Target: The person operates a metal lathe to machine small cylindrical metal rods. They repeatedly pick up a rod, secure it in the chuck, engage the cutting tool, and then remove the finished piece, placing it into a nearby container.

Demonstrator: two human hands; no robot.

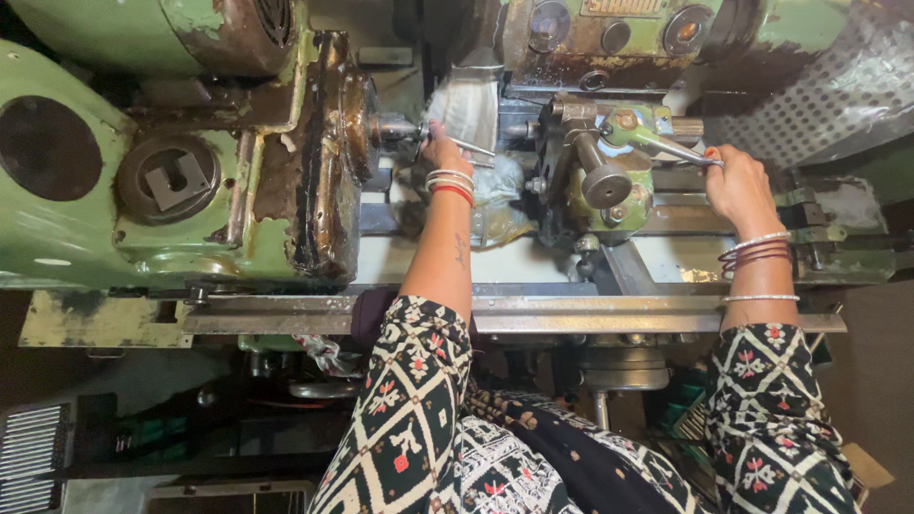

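Note:
I stand at a worn green lathe [86,228]. My left hand [441,152] reaches in to the chuck [360,124] and grips a thin metal rod [468,145] sticking out from the spindle nose. My right hand [738,186] is closed on the long metal lever [671,146] of the green tool post block [609,171]. Bangles sit on both wrists. A plastic sheet [495,195] lies crumpled under my left hand.
The flat steel bed rail [571,316] runs across in front of me. A round-knobbed handle [606,184] stands on the carriage. Perforated metal sheet [838,90] is at the upper right. A handwheel [624,373] hangs below the rail.

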